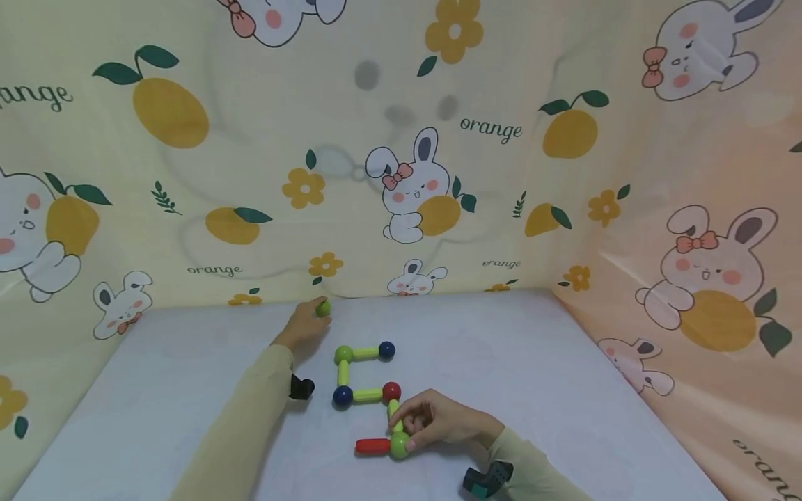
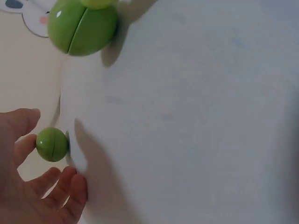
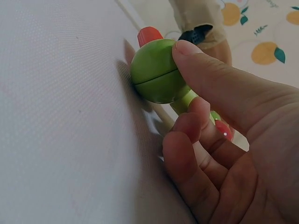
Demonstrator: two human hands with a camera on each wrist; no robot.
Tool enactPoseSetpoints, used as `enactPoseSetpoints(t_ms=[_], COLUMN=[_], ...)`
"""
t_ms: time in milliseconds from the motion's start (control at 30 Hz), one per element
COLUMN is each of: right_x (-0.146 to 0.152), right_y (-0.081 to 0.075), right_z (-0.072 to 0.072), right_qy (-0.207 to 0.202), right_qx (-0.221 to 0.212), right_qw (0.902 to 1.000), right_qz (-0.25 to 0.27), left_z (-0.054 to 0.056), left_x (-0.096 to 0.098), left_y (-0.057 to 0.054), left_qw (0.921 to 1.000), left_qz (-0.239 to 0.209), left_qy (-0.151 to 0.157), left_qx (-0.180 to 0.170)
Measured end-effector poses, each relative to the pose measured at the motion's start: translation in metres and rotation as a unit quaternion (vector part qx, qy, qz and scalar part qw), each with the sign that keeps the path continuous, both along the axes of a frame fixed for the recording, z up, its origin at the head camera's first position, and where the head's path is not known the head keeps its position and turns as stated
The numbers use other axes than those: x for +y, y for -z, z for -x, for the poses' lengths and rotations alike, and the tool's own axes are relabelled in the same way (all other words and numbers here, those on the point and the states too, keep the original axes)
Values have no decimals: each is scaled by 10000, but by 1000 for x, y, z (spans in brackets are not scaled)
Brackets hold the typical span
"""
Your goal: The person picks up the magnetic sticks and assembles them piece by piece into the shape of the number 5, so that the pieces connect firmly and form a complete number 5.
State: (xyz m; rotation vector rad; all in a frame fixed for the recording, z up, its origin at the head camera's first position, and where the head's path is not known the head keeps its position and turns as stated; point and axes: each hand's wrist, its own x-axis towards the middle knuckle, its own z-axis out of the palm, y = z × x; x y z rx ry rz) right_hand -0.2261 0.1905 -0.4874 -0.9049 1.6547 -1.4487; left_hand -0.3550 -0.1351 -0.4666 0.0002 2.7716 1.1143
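At the far table edge my left hand (image 1: 305, 325) reaches around a loose green ball (image 2: 52, 144). Its fingers are spread and slightly bent; one fingertip meets the ball, while the thumb is apart from it in the left wrist view. My right hand (image 1: 447, 419) has its thumb on another green ball (image 1: 399, 445), with curled fingers by the yellow-green stick (image 1: 393, 410) joined to it. From that ball a red stick (image 1: 372, 447) points left. The stick's far end meets a red ball (image 1: 391, 392), which continues through a yellow-green stick (image 1: 367, 395) to a dark blue ball (image 1: 342, 396).
Beyond that, the chain bends through a green ball (image 1: 343, 355) to another dark blue ball (image 1: 386, 350). A white cloth covers the table (image 1: 501, 362). Behind it hangs a printed curtain (image 1: 351, 229), with another side at right. Black wrist devices sit on both sleeves.
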Motion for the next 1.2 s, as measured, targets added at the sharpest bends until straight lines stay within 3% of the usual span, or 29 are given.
enactPoseSetpoints(t_ms=[200,300,833,1200], right_x=[0,-1,0,0], right_y=[-1,-1,1,2], right_z=[-1,-1,1,2], right_qy=[46,57,95,9], right_qx=[87,142,321,370], right_qw=[9999,9997,9992,9991], right_qz=[-119,-187,-226,-196], left_z=[-1,-5,-25,-45], left_x=[6,3,-15,-28], left_y=[3,3,-5,-3], left_qw=[9959,9939,9960,9967], left_qz=[818,990,444,163], left_qy=[269,329,449,372], left_qx=[260,347,638,700])
